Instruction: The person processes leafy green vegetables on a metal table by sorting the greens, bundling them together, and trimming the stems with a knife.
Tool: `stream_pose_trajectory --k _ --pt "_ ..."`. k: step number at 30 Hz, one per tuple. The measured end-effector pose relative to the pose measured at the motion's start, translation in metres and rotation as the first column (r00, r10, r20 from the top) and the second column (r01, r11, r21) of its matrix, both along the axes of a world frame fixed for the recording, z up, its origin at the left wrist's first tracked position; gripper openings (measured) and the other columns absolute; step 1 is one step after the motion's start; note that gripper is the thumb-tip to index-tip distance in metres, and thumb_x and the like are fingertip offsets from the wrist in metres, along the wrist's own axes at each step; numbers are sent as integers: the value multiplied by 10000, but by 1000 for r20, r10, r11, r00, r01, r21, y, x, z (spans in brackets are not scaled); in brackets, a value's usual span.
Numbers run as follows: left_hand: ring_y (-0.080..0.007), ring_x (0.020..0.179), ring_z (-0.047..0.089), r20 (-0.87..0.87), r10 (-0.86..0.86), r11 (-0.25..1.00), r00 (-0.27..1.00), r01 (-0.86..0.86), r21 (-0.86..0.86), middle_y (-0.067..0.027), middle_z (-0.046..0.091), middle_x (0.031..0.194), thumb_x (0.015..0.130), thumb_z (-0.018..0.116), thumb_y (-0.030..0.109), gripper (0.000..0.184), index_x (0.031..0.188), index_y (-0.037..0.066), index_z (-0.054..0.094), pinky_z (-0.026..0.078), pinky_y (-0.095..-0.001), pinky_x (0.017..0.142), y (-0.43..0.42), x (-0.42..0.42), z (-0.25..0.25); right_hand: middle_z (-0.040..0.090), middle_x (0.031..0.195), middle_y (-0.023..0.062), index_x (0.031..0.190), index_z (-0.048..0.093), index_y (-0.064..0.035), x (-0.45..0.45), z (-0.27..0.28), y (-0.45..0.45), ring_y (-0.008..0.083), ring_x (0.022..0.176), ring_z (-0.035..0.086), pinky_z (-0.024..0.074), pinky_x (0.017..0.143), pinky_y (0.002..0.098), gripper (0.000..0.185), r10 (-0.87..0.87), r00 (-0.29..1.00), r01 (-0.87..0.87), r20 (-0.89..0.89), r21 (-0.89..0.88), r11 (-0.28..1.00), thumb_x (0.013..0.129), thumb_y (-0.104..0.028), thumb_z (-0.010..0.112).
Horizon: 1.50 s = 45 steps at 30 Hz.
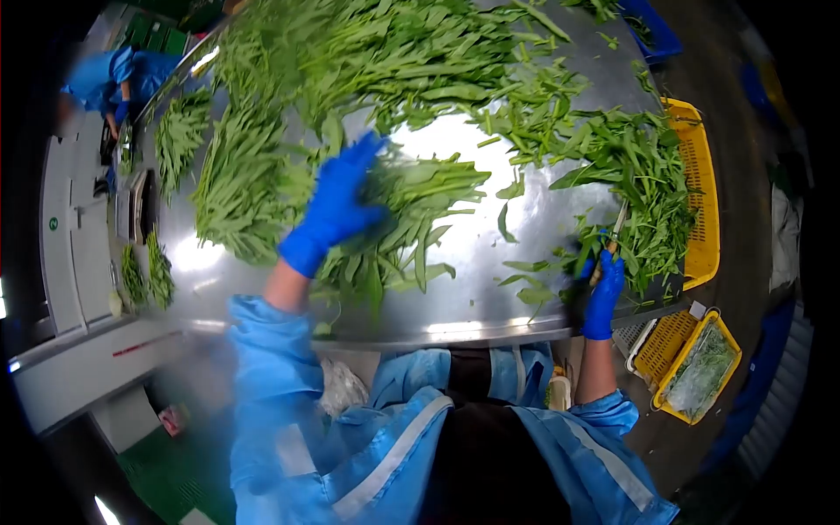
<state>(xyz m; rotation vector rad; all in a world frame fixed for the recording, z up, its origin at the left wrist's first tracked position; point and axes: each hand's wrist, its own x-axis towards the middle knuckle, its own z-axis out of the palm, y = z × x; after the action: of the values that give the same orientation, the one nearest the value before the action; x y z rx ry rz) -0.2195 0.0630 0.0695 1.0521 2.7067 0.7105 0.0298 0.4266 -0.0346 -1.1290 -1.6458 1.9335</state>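
My left hand point(337, 206), in a blue glove, is over a bunch of leafy green stems point(411, 201) on the metal table point(359, 322). Its fingers are spread and hold nothing. At the right my right hand point(605, 289), also gloved in blue, is closed round the handle of a knife point(619, 219), whose blade points up and away from me. That hand is beside a heap of loose leaves and cut stems point(647, 175) at the table's right side. A large pile of long greens point(394, 52) covers the far part of the table.
A yellow crate point(700, 192) stands against the table's right edge. Lower right is another yellow basket point(733, 354) with greens in a clear bag. Small bunches point(160, 269) lie at the left edge. At the far left, a person in blue point(114, 74) bends over the work surface.
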Motion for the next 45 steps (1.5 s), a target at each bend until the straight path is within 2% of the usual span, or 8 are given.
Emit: stream_pose_trajectory --k 7,15,25,31,33,34,36,45 --pt "-178 674 631 163 758 651 631 -748 -130 -73 674 767 796 665 201 192 887 31 668 485 -303 641 -152 74 20 556 764 -23 1182 536 -111 -20 21 -15 28 482 359 252 426 189 325 -50 998 34 -29 -412 910 914 -296 524" --pt "-172 442 548 881 397 98 -258 -942 -320 -84 627 640 853 629 312 299 810 15 632 438 -274 398 -158 182 -101 575 733 -6 1140 575 -63 -37 10 -42 57 499 468 358 434 197 307 269 962 -240 46 -326 914 889 -238 587" --pt "-156 514 537 785 619 -205 -26 -970 129 -64 588 669 844 597 234 199 910 47 616 429 -269 456 -153 214 -29 474 648 -77 1292 509 -139 -51 21 -22 29 472 325 292 464 195 397 -75 967 -9 -245 -328 944 928 -299 502" --pt "-154 758 588 -159 946 325 284 -815 480 -60 626 806 862 532 101 186 934 3 673 476 -292 749 -162 201 134 495 675 -45 1290 509 -155 -50 46 -5 53 476 369 299 439 202 398 -8 992 -24 -123 -254 967 916 -288 535" --pt "-157 890 571 366 781 158 507 -726 669 -74 608 1020 877 507 60 205 1024 -18 626 447 -299 824 -244 195 156 457 623 -64 1260 530 -137 -50 55 -15 38 442 328 275 414 188 361 -78 983 34 -166 -251 967 916 -247 534" --pt "-179 943 556 -202 811 570 549 -661 489 -94 582 1083 857 514 14 220 1057 -25 595 435 -304 852 -186 184 179 437 606 -72 1254 532 -128 -47 53 -14 32 431 309 260 405 183 354 -103 973 38 -205 -299 953 917 -236 526" --pt "-207 999 544 -413 487 861 770 -503 78 -118 561 1138 830 527 -11 198 1018 -39 585 433 -311 854 -136 154 192 397 570 -88 1242 536 -110 -41 44 -13 18 410 271 230 387 174 339 -159 946 38 -282 -392 919 920 -213 511" --pt "-365 1273 341 -304 -285 914 909 162 -372 -185 454 1265 751 628 205 290 995 50 602 260 -550 1031 61 81 -55 637 907 95 1198 516 -9 -27 45 -57 108 620 559 443 544 213 345 125 961 -211 -248 -360 909 883 -151 520"
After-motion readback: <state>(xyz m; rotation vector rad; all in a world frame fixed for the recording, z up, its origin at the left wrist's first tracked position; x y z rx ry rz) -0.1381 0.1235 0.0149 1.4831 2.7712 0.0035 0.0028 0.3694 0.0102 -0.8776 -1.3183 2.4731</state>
